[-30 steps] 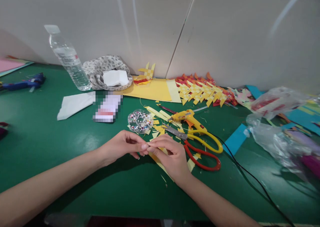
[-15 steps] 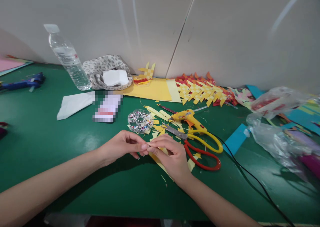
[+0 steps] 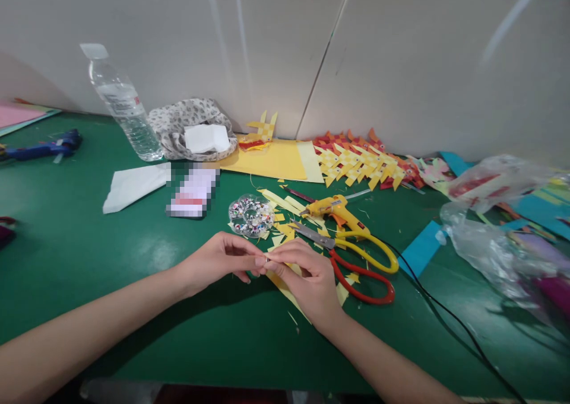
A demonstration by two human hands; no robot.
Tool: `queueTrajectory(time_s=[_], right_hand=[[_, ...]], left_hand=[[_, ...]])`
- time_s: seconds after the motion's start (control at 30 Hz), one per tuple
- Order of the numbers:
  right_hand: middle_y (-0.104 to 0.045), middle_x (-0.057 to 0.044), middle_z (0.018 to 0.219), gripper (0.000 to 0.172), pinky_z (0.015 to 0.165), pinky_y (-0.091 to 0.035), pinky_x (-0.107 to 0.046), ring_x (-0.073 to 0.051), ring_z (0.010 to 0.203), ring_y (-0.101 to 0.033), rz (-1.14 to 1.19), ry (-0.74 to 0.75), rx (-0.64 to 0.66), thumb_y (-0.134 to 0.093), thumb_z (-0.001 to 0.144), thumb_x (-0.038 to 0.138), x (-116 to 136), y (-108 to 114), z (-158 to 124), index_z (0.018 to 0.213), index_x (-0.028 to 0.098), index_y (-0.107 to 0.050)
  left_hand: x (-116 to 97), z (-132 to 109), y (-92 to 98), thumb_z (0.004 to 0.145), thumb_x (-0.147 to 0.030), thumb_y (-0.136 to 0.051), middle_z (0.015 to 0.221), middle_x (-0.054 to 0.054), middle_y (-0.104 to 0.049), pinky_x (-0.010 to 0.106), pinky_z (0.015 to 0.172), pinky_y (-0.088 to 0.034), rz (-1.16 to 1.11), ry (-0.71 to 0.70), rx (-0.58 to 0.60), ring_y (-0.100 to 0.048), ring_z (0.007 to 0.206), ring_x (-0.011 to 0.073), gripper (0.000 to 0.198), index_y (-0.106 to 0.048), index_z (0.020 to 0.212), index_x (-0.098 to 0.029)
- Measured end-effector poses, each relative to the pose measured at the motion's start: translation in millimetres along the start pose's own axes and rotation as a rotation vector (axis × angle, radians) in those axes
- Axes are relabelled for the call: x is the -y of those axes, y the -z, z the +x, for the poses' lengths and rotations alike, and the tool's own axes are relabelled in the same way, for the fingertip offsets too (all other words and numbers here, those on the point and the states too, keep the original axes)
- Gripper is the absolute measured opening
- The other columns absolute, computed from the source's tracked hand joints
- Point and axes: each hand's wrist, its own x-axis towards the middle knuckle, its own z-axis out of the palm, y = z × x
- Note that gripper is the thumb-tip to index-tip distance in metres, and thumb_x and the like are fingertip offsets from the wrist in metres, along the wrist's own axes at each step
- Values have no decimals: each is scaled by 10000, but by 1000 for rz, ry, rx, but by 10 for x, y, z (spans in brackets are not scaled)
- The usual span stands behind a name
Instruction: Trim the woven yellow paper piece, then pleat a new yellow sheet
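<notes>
Two-handed, pinching closed on a tiny unidentifiable piece [image 3: 267, 260] of unclear long axis, midway between left hand [image 3: 212, 260] and right hand [image 3: 309, 276], left of yellow-and-red-handled scissors [image 3: 327, 241].

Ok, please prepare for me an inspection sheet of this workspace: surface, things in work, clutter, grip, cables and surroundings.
Surface: green table, shiny.
Things in work: small item between the fingertips, too hidden to identify; scissors, glue gun and round clear case of little pieces lie just beyond the hands.
Clutter: yellow paper scraps around the scissors; plastic bag at right.
Grip: left hand and right hand meet, pinching the item.
Cables: black cable runs toward the lower right.
Surroundings: grey wall behind; water bottle at left.
</notes>
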Motion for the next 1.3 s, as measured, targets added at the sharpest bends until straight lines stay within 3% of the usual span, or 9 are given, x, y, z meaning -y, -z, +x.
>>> queueTrajectory(time_s=[0.27,0.43,1.3], right_hand=[[-691,-25,721,169,640,-510,-330,-166,685,-628,-147,110,14,-674,703,78,-7,73,-3,776,226,-710],[-695,-24,733,177,635,-516,-323,-162,688,-633,-162,160,39,-670,709,78,-3,68,-9,790,231,-707],[-703,-32,725,163,634,-521,-314,-150,679,-628,-179,240,87,-675,706,61,-5,45,-12,786,201,-694]], left_hand=[[-7,15,12,646,-254,-743,703,-4,-649,200,564,-473,-92,-37,-53,-577,643,95,280,-567,840,-154],[14,23,16,637,-212,-748,710,-8,-666,191,525,-472,-139,-40,-9,-571,599,85,349,-469,841,-173],[39,15,18,669,-125,-678,704,-24,-638,197,554,-486,-136,-23,95,-586,659,92,296,-419,803,-180]])
